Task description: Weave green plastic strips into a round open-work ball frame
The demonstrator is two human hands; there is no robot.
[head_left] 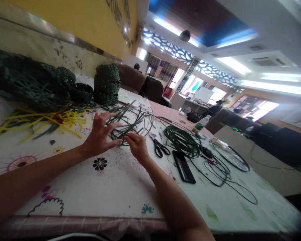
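Note:
My left hand point(100, 133) is open beside a loose bundle of dark green weaving strips point(131, 124), its fingers spread; whether a fingertip touches a strip I cannot tell. Closed in a pinch, my right hand point(137, 146) grips a green strip at the near edge of the bundle. The strips cross each other and fan out over the flowered tablecloth point(90, 187). Just right of my right hand lies a pair of black-handled scissors point(161, 148).
Dark green woven baskets point(106, 83) stand at the back left, behind yellow strips point(65, 118). To the right are a coil of green strip point(182, 140), a black phone point(183, 166), thin black loops point(222, 172) and a bottle point(202, 123). Armchairs point(153, 88) stand beyond.

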